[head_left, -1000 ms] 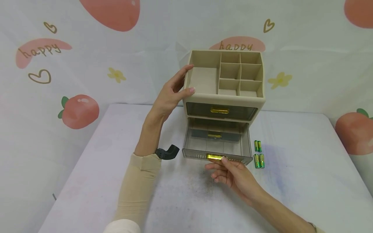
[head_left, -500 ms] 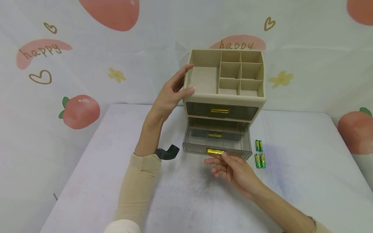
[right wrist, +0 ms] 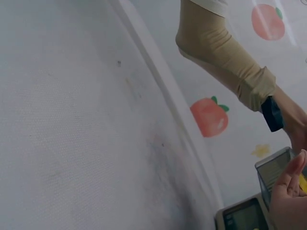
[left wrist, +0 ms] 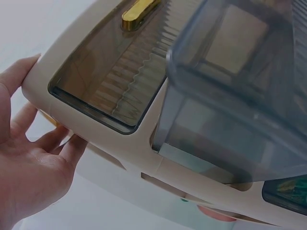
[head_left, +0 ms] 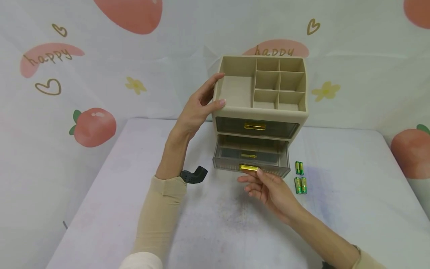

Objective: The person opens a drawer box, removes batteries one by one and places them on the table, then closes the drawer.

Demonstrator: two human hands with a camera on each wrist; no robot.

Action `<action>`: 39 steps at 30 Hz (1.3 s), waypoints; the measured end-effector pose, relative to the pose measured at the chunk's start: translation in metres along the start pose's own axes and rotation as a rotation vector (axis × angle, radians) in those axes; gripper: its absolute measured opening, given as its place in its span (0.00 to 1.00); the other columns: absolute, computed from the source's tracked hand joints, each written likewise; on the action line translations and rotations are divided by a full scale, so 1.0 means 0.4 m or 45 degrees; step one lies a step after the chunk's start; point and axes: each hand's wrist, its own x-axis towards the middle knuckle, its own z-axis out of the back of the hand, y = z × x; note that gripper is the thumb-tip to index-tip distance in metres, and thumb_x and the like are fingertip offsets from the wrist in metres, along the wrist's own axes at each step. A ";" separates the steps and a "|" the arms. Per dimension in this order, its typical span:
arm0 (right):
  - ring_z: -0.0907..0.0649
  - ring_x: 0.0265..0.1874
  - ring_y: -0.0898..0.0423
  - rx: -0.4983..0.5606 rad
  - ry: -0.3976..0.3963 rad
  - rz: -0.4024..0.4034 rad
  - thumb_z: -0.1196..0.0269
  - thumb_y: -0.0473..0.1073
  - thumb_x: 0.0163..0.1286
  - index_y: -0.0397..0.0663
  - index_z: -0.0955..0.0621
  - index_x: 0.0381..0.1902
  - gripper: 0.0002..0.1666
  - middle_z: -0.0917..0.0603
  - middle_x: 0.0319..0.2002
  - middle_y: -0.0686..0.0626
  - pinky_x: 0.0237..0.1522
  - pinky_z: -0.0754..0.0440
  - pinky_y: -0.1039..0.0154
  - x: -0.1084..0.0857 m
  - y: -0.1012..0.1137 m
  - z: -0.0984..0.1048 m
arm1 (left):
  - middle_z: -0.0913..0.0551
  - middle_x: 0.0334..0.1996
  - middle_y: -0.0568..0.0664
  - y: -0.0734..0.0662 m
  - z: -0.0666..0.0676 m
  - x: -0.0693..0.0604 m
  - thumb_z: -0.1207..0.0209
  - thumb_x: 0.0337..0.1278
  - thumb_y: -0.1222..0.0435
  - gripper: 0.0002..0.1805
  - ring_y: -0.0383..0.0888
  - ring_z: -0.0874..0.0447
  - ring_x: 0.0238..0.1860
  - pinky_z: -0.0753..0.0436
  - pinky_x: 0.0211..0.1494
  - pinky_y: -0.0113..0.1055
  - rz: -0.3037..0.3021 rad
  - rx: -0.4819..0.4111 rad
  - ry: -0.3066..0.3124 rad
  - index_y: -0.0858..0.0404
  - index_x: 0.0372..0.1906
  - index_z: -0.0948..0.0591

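Note:
A beige organizer (head_left: 235, 89) has a compartmented top. My left hand (head_left: 195, 114) grips its left side, thumb on the front rim; the left wrist view shows the fingers of that hand (left wrist: 38, 172) against the organizer's wall (left wrist: 110, 148). Below the closed top drawer (head_left: 225, 126), a clear grey drawer (head_left: 226, 164) stands partly pulled out, with nothing visible inside. My right hand (head_left: 273, 194) pinches its gold handle (head_left: 248, 167), other fingers spread below. Part of this hand (right wrist: 288, 196) shows at the edge of the right wrist view.
Two smaller green batteries (head_left: 299, 168) and two larger ones (head_left: 300, 185) lie on the white table (head_left: 336, 179), right of the drawer. A black device (head_left: 195, 175) is strapped to my left wrist. A fruit-printed cloth (head_left: 174, 56) hangs behind the table.
The grey drawer has slid partway back into the organizer, with my right hand moving away from me along with its handle. My left hand keeps its grip on the organizer's side.

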 end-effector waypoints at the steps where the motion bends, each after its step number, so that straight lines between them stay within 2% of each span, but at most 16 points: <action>1: 0.15 0.40 0.59 0.008 -0.004 0.007 0.55 0.50 0.83 0.32 0.26 0.63 0.28 0.14 0.50 0.46 0.45 0.18 0.68 0.001 0.001 0.001 | 0.38 0.74 0.52 0.000 0.000 0.000 0.40 0.65 0.71 0.36 0.46 0.36 0.70 0.30 0.64 0.38 -0.003 0.002 0.002 0.55 0.76 0.36; 7: 0.16 0.38 0.59 0.018 -0.021 0.057 0.54 0.48 0.82 0.36 0.21 0.54 0.23 0.15 0.43 0.47 0.43 0.17 0.68 0.010 0.007 0.006 | 0.39 0.74 0.51 0.002 0.002 0.001 0.40 0.64 0.70 0.36 0.45 0.37 0.71 0.31 0.66 0.39 -0.003 0.022 0.002 0.54 0.76 0.36; 16: 0.16 0.37 0.59 0.015 -0.032 0.080 0.54 0.50 0.82 0.36 0.20 0.51 0.24 0.14 0.41 0.47 0.43 0.18 0.68 0.025 0.011 0.015 | 0.40 0.75 0.50 -0.001 0.000 0.002 0.40 0.64 0.70 0.36 0.45 0.38 0.72 0.32 0.67 0.38 -0.003 0.017 0.008 0.55 0.76 0.36; 23: 0.15 0.36 0.59 0.044 -0.067 0.095 0.54 0.50 0.82 0.35 0.20 0.54 0.26 0.14 0.40 0.48 0.42 0.17 0.68 0.041 0.013 0.021 | 0.39 0.74 0.45 -0.001 -0.002 0.003 0.40 0.64 0.70 0.36 0.44 0.39 0.73 0.32 0.67 0.37 -0.003 0.012 0.000 0.56 0.76 0.36; 27: 0.15 0.36 0.59 0.062 -0.094 0.096 0.53 0.50 0.82 0.33 0.21 0.55 0.26 0.14 0.39 0.48 0.43 0.17 0.68 0.050 0.017 0.027 | 0.38 0.74 0.49 0.000 -0.004 0.003 0.40 0.64 0.70 0.36 0.45 0.37 0.72 0.32 0.66 0.37 -0.007 0.009 0.003 0.56 0.76 0.36; 32: 0.15 0.37 0.59 0.076 -0.109 0.100 0.52 0.50 0.81 0.26 0.27 0.63 0.30 0.14 0.39 0.49 0.42 0.17 0.68 0.061 0.021 0.033 | 0.39 0.75 0.51 0.001 -0.003 0.004 0.40 0.64 0.70 0.36 0.45 0.38 0.72 0.31 0.66 0.36 -0.005 0.001 0.000 0.56 0.76 0.36; 39: 0.16 0.36 0.60 0.103 -0.153 0.085 0.48 0.49 0.80 0.30 0.23 0.61 0.28 0.14 0.38 0.49 0.41 0.18 0.69 0.075 0.027 0.035 | 0.39 0.75 0.50 0.001 -0.002 0.003 0.40 0.64 0.71 0.36 0.45 0.37 0.71 0.31 0.65 0.37 0.000 -0.003 -0.009 0.56 0.76 0.36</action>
